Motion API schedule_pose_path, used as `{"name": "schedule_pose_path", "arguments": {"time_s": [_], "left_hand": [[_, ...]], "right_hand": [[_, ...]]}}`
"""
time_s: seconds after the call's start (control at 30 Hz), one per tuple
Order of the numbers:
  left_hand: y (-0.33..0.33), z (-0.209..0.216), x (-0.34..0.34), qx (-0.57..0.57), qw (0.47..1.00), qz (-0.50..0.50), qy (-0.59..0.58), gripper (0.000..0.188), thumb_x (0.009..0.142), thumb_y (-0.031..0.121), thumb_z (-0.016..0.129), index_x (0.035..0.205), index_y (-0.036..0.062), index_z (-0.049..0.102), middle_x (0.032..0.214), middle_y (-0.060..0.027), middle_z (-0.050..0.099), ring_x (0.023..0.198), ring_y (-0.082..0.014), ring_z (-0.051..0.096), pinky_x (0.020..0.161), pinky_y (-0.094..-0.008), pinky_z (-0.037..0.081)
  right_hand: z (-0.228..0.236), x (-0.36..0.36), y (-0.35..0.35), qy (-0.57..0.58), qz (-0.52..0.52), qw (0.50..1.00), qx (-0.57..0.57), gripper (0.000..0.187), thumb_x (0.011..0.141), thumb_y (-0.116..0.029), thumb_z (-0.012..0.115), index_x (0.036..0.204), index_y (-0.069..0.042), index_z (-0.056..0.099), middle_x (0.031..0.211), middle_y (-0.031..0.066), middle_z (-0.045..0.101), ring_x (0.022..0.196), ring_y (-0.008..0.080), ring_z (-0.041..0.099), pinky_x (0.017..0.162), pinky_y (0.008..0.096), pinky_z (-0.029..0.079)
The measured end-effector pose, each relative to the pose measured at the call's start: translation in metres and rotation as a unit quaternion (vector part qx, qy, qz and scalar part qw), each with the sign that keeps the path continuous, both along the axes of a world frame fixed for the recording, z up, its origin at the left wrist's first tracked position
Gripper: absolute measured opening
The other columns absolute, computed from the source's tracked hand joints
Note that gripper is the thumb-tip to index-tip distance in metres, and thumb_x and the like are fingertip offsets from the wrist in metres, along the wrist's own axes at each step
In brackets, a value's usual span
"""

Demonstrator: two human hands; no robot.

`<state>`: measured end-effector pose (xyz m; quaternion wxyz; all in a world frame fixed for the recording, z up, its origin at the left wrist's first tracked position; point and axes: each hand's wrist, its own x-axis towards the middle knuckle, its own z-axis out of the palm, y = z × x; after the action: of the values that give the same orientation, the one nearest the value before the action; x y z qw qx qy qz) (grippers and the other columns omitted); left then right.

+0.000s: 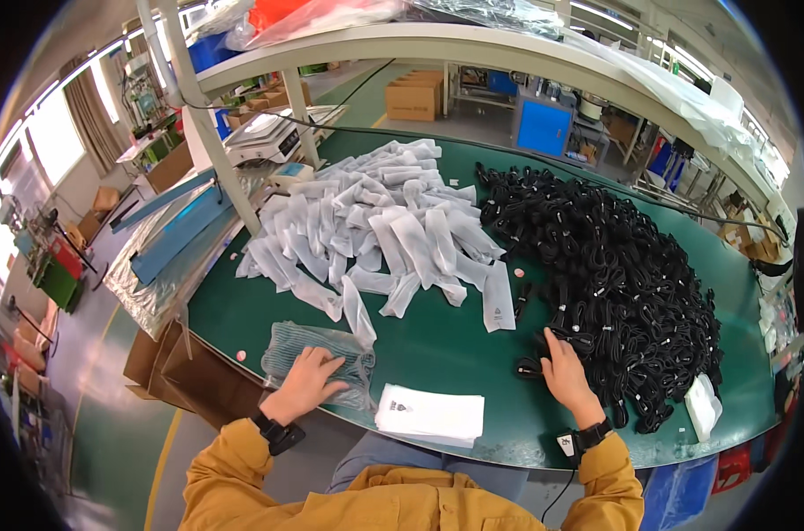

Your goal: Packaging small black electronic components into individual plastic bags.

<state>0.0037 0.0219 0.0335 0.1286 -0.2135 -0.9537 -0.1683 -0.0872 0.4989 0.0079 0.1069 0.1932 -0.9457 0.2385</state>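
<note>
My left hand (308,386) lies with its fingers apart on a clear striped plastic bag (282,340) near the front left edge of the table. My right hand (568,375) is at the near left edge of a big heap of coiled black cables (619,292), its fingers stretched forward. A loose coiled cable (529,365) lies right beside its thumb. Between my hands, at the table's front edge, is a stack of flat white sleeves (430,414). Beyond them spreads a pile of filled, frosted white sleeves (367,221), one single sleeve (498,299) lying flat toward the cables.
The green table (437,354) has a shelf (473,53) over its far side, carried on posts. A cardboard box (185,376) stands below the left edge. A white crumpled bag (703,407) lies at the right. A scale (265,137) stands at the back left.
</note>
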Motion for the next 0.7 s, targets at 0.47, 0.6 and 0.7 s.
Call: {"name": "schedule_pose_path", "arguments": {"time_s": [0.47,0.6,0.7], "left_hand": [[0.038,0.005,0.003,0.100,0.991,0.044,0.072,0.015,0.082,0.007,0.069,0.096,0.0030,0.065,0.100,-0.0161,0.061,0.091,-0.0341,0.060,0.075,-0.0395,0.050],[0.117,0.002,0.007,0.252,0.961,-0.104,-0.053,0.019,0.085,0.005,0.070,0.103,0.0024,0.064,0.101,-0.0139,0.060,0.086,-0.0309,0.061,0.073,-0.0357,0.051],[0.169,-0.013,0.004,0.246,0.949,-0.194,-0.047,0.020,0.082,0.006,0.072,0.099,0.0020,0.063,0.098,-0.0145,0.057,0.085,-0.0337,0.060,0.073,-0.0388,0.051]], "right_hand": [[0.042,0.073,-0.052,-0.100,-0.072,0.969,-0.215,0.045,0.093,-0.003,0.061,0.137,-0.005,0.051,0.084,0.0108,0.065,0.069,0.0179,0.063,0.064,0.0298,0.051],[-0.017,0.090,-0.049,-0.040,-0.027,0.981,-0.189,0.046,0.093,-0.004,0.062,0.138,-0.004,0.051,0.077,0.0038,0.061,0.063,0.0091,0.056,0.059,0.0258,0.048],[-0.008,0.102,-0.056,-0.105,-0.039,0.963,-0.244,0.044,0.093,-0.004,0.061,0.136,-0.003,0.052,0.074,0.0032,0.059,0.062,0.0096,0.056,0.057,0.0256,0.047]]}}
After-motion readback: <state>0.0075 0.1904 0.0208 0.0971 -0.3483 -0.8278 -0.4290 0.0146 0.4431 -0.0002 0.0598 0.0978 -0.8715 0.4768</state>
